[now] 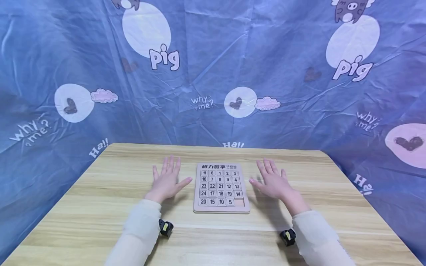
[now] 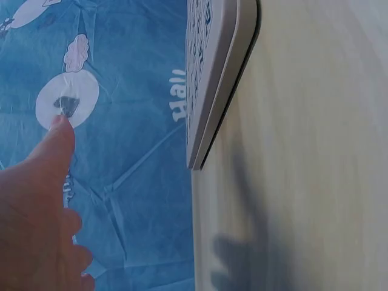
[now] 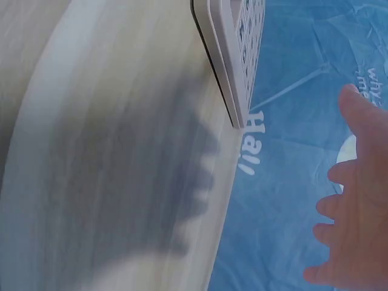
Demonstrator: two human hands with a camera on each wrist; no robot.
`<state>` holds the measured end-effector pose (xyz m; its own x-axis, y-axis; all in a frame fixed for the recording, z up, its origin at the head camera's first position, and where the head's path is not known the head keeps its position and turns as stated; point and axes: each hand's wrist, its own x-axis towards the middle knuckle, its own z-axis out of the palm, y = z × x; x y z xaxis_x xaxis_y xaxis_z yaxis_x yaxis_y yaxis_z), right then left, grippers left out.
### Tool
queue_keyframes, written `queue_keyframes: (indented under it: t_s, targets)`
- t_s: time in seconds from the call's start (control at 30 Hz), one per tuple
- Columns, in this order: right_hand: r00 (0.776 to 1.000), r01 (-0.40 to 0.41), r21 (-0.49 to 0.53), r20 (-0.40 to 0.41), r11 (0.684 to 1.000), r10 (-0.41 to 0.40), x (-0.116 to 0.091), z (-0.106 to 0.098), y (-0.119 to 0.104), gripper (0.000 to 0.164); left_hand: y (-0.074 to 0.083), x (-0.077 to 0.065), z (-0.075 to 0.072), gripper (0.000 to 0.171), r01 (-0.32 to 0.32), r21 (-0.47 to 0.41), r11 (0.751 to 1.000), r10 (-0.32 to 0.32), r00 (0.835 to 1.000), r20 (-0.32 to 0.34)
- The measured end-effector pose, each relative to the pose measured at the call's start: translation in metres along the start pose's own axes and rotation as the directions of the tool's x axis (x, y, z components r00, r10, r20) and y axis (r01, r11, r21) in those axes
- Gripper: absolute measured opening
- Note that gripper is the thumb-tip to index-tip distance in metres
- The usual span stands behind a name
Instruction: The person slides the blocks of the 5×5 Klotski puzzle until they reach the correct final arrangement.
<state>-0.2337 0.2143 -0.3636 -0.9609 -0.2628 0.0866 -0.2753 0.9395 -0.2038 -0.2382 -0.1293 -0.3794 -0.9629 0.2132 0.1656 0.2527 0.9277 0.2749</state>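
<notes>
A pale pink sliding number puzzle (image 1: 221, 188) lies flat on the wooden table, its numbered tiles in rows and a gap at the lower right corner beside tile 5. To its left, my left hand (image 1: 167, 181) hovers above the table with fingers spread, holding nothing. My right hand (image 1: 273, 181) is held in the same way on the other side, its thumb toward the board and apart from it. Both wrist views show the puzzle's edge (image 2: 221, 79) at the top, with the hand's shadow on the table.
The wooden table (image 1: 213, 236) ends at a blue cloth backdrop (image 1: 213, 129) printed with pigs, hearts and words. Black wrist cameras hang below both sleeves, one at the left wrist (image 1: 166, 228) and one at the right (image 1: 288, 237).
</notes>
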Motion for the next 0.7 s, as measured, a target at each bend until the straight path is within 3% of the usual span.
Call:
queue_keyframes:
  t_s: [0.43,0.7]
  targets:
    - [0.997,0.080,0.046,-0.006,0.996,-0.080,0.003,0.018,-0.018,0.078,0.015,-0.001,0.017,0.078,-0.030,-0.100,0.995,0.034,0.999,0.039]
    - [0.992,0.123,0.052,0.009,0.991,-0.123,0.000,0.027,-0.027,0.075,0.019,-0.002,0.024,0.078,-0.057,-0.114,0.992,0.064,0.996,0.065]
